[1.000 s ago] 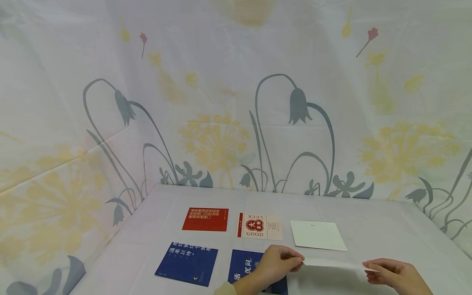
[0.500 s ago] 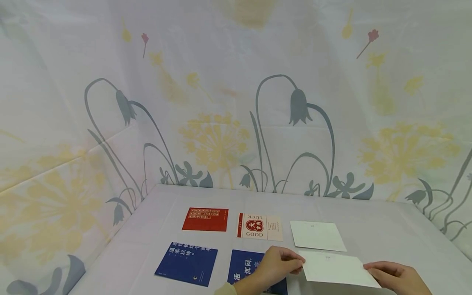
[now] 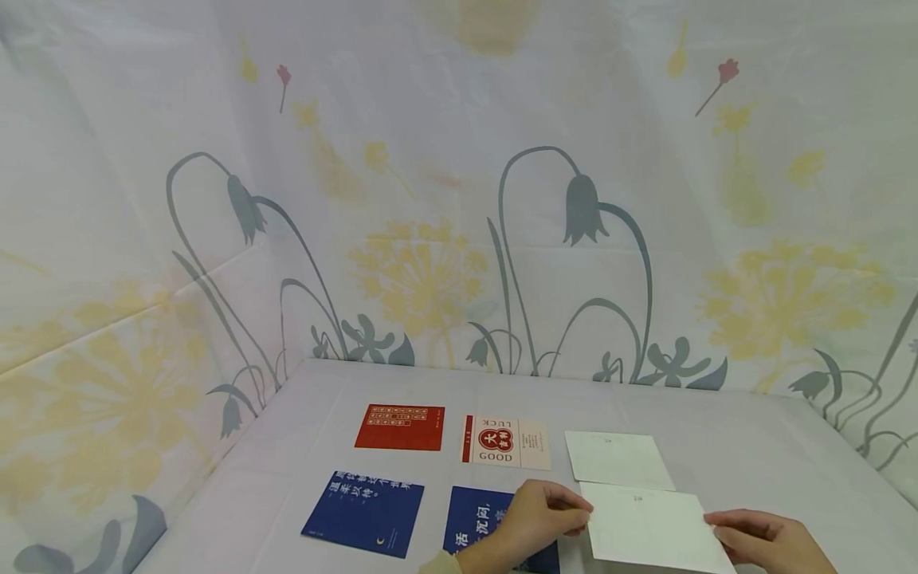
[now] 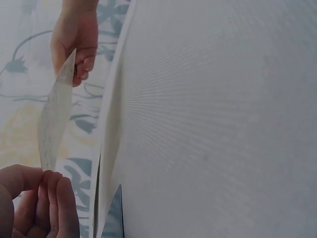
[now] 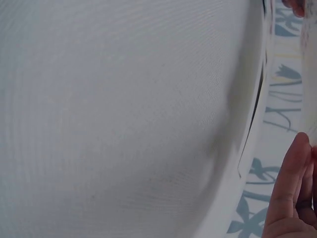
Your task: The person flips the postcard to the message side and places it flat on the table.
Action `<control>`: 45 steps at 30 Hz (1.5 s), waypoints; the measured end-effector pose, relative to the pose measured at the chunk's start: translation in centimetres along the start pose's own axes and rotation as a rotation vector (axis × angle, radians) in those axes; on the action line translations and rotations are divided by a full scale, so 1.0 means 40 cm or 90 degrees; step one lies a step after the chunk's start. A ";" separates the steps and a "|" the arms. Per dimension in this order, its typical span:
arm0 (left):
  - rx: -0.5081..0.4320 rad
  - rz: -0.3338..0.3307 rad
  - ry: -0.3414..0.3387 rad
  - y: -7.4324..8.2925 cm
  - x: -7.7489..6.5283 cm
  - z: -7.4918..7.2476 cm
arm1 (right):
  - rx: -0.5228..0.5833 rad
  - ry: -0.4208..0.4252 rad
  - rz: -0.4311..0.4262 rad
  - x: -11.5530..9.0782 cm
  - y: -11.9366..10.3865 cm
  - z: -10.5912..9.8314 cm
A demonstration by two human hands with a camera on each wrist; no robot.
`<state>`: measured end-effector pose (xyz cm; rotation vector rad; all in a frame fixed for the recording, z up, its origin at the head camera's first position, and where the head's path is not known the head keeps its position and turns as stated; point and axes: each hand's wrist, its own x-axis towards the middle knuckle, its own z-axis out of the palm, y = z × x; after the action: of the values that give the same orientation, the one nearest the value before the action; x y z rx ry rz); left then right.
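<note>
Both hands hold a pale, nearly blank card (image 3: pixel 654 526) by its opposite sides. On its left edge, the left hand (image 3: pixel 538 516) pinches with thumb and fingertips, above a partly hidden dark blue card (image 3: pixel 473 510). The right hand (image 3: pixel 773 539) pinches the right edge. In the left wrist view the card (image 4: pixel 55 116) is off the tabletop, stretched between the two hands. A small grey mark shows near its far edge. Just beyond lies another pale card (image 3: pixel 618 460), flat on the table. In the right wrist view, only a strip of the held card (image 5: pixel 310 74) shows.
Left of the pale card lies a cream card with "GOOD LUCK" lettering (image 3: pixel 527 442), then a red card (image 3: pixel 402 434). A second blue card (image 3: pixel 366 514) lies nearer the front left. White cloth covers the table (image 3: pixel 753 446); a flower-printed curtain (image 3: pixel 459 199) hangs behind.
The held card has tipped from nearly edge-on, so its face with the small grey mark now shows and its near edge sits lower. Both hands stay almost where they were.
</note>
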<state>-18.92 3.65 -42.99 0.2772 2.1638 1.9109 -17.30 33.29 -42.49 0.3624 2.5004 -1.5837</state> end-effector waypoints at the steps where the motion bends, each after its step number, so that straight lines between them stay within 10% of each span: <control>1: 0.000 -0.002 -0.001 -0.001 0.000 0.000 | -0.003 -0.004 -0.003 -0.001 -0.001 0.001; 45: 0.012 -0.066 -0.041 -0.009 -0.012 0.019 | -0.084 -0.047 0.017 0.044 0.046 0.026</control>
<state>-18.24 4.19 -43.40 0.2219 2.1116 1.8017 -18.45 33.31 -44.96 0.3112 2.5156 -1.3879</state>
